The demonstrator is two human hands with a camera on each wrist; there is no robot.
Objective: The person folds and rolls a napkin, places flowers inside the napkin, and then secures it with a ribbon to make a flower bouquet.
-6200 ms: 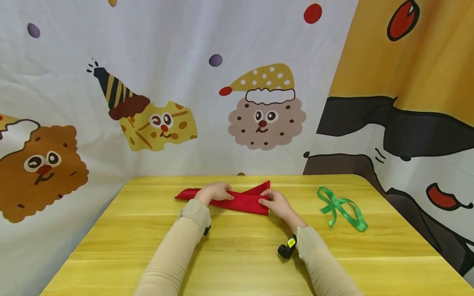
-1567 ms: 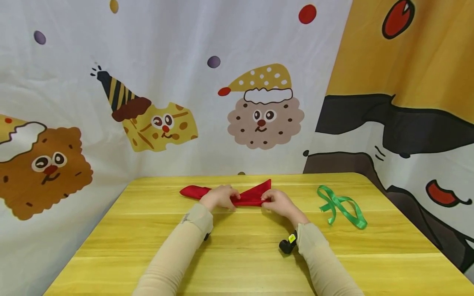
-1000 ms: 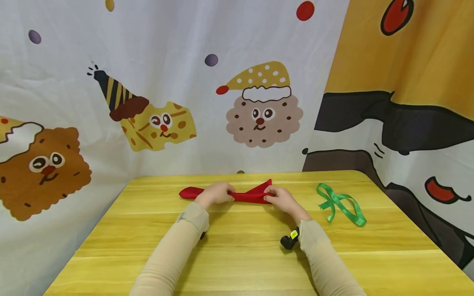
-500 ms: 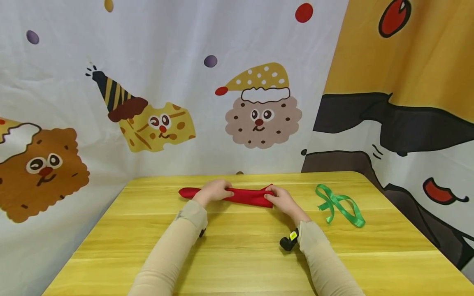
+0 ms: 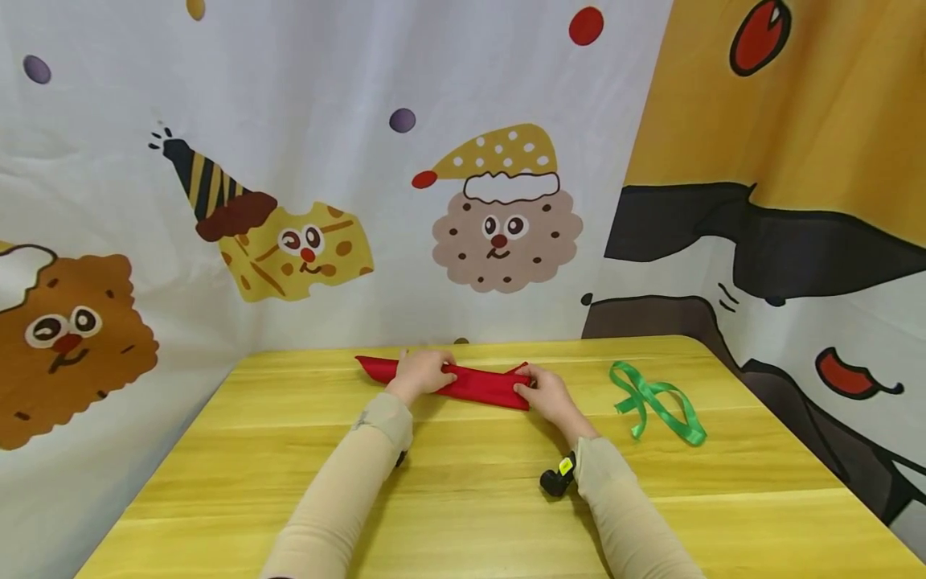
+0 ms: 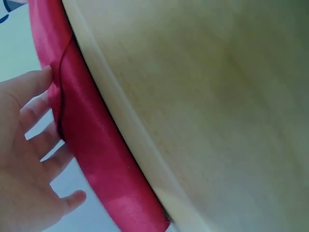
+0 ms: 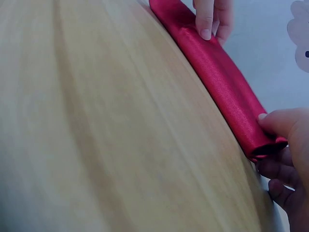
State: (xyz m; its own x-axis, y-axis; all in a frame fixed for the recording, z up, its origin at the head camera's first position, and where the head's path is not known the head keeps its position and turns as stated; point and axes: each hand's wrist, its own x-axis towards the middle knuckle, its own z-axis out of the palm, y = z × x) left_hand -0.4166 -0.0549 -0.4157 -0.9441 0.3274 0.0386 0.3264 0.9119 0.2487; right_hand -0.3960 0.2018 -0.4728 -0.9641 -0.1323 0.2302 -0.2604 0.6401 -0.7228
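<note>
A shiny red cloth (image 5: 483,387), folded into a long flat strip, lies across the far part of the table. My left hand (image 5: 422,372) grips its middle, with the thumb in front and the fingers behind the upper edge. At the right end my right hand (image 5: 544,392) pinches it, and a small corner pokes up beside the fingertips. The right wrist view shows the cloth (image 7: 219,79) as a layered roll, its hollow end at the right thumb (image 7: 277,121). A loose fold edge runs under the left thumb on the cloth (image 6: 106,150). The left end tapers to a point.
A green ribbon (image 5: 693,435) lies in loose loops on the table, right of my right hand. The wooden table (image 5: 463,515) ends at a printed cloth backdrop (image 5: 318,104) close behind the red cloth. Black wrist cameras, one being the right camera (image 5: 555,482), hang at both wrists.
The front of the red cloth has been turned up over the raised corner at right, leaving only a small tip. Its left end, rounded half a second ago, is now pointed. The ribbon stays put.
</note>
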